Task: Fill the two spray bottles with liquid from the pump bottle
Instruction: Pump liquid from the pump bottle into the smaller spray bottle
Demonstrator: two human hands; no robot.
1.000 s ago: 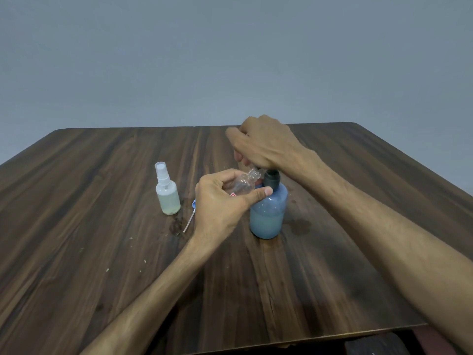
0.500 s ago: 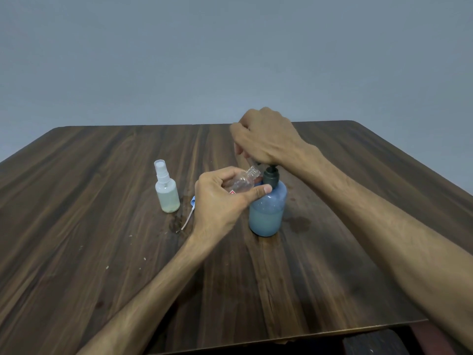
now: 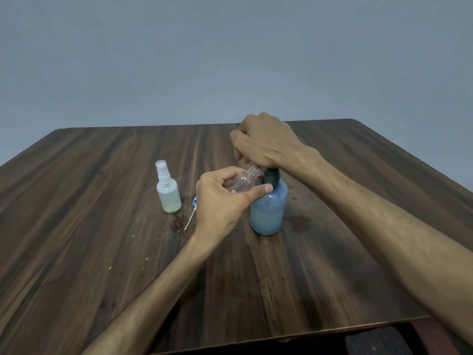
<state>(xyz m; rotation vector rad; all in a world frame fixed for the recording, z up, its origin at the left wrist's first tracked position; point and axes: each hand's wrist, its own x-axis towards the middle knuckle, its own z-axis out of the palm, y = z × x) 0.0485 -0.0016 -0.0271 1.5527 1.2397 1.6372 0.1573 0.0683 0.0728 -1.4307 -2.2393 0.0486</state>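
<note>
On dark wooden table (image 3: 102, 226), left hand (image 3: 220, 201) gripped tilted clear spray bottle (image 3: 243, 181); right hand (image 3: 266, 142), closed over blue pump bottle (image 3: 268, 208), should press slowly.

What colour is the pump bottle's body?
Translucent light blue pump bottle, seen in the head view.

Two bare forearms in shot, no sleeves showing anywhere up to the frame edge. The left hand (image 3: 217, 201) wears no glove, ring or watch; same for the right hand (image 3: 266, 142). Veins and tendons stand out; fine hair on the forearms, as far as the blur allows.
</note>
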